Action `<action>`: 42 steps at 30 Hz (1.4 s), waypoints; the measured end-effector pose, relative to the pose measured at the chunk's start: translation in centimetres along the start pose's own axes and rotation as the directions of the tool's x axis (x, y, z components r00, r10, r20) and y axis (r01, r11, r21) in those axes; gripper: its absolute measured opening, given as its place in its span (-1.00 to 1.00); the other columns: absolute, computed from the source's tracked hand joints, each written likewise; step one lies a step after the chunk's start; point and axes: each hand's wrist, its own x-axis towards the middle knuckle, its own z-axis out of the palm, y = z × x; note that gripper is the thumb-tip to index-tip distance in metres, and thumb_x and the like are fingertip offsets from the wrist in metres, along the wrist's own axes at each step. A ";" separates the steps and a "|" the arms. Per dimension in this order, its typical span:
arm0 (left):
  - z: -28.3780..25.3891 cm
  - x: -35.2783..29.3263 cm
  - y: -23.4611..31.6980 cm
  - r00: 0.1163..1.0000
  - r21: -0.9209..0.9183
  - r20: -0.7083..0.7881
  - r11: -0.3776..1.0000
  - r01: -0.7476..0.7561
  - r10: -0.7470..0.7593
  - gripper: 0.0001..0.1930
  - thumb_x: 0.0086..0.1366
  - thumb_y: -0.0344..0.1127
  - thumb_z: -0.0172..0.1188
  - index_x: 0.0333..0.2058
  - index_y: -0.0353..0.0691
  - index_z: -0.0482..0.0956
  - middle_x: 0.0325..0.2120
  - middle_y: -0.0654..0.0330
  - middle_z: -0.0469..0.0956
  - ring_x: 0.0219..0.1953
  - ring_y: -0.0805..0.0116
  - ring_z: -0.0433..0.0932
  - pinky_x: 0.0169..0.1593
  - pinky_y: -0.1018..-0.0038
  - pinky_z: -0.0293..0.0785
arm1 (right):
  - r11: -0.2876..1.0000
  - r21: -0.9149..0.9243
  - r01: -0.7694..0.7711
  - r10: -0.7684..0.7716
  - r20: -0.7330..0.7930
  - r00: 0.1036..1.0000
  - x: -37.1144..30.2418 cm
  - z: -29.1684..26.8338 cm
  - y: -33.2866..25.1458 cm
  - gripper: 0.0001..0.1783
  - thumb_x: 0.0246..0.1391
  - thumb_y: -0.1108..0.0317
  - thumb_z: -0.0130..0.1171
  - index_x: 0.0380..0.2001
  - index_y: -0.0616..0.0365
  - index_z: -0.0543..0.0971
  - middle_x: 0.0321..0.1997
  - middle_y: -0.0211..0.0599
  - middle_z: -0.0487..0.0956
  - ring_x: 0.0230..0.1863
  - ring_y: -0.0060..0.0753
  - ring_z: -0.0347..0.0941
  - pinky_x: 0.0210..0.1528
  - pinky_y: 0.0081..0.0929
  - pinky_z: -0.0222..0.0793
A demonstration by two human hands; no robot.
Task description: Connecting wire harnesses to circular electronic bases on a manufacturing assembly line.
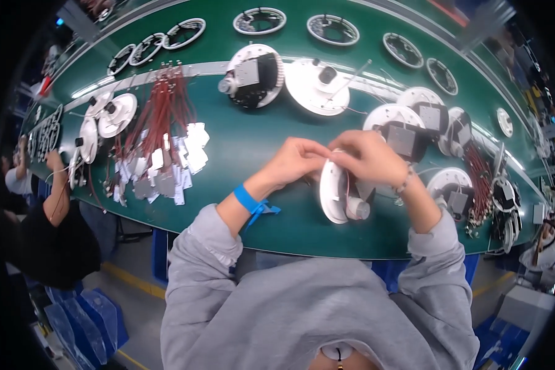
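Just in front of me a white round housing (333,192) stands tilted on its edge, with a silver cylindrical part (358,208) and a thin red wire on its right side. My right hand (371,159) is closed round its upper rim, thumb and fingers pinched together. From the left, my left hand (295,163) meets it there with its fingertips pinched at the same rim. Whatever small piece lies between the fingertips is too hidden to make out. A blue wrist strap (250,200) circles my left wrist.
Bundled red wires (166,98) with white tags lie left on the green table (246,160). White round housings (317,92) with dark boxes sit ahead and right. Several ring-shaped parts (259,21) line the far belt. A co-worker (55,234) works at far left.
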 end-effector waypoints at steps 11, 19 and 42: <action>-4.5 -4.2 4.2 0.925 0.255 -0.349 0.965 -0.060 0.150 -0.78 0.09 -0.39 0.08 -0.30 -0.40 0.43 -0.50 0.13 0.50 -0.45 0.42 0.51 -0.37 0.60 0.46 | 0.767 0.557 -0.319 -0.005 0.502 0.865 0.5 -2.3 1.9 -0.79 -0.05 0.45 0.02 -0.32 0.34 0.50 -0.39 -0.31 0.51 -0.36 -0.60 0.37 -0.30 -0.69 0.30; -8.4 -7.4 5.3 0.888 0.569 -0.356 0.821 -0.041 0.291 -0.77 0.02 -0.42 0.14 -0.28 -0.29 0.47 -0.38 0.17 0.51 -0.31 0.44 0.48 -0.25 0.58 0.39 | 0.691 0.674 -0.263 -0.092 0.442 0.892 -1.4 -1.5 3.4 -0.80 -0.09 0.53 0.03 -0.34 0.34 0.51 -0.37 -0.28 0.50 -0.31 -0.55 0.35 -0.25 -0.68 0.25; -3.1 -2.6 5.6 0.975 0.469 0.161 0.881 0.060 -0.152 -0.89 0.07 -0.50 0.05 -0.44 -0.42 0.50 -0.55 0.17 0.50 -0.55 0.51 0.45 -0.45 0.65 0.40 | 0.655 0.729 -0.197 -0.132 0.367 0.921 -2.7 -0.6 3.2 -0.84 -0.09 0.56 0.03 -0.37 0.35 0.51 -0.35 -0.24 0.50 -0.33 -0.52 0.39 -0.27 -0.68 0.27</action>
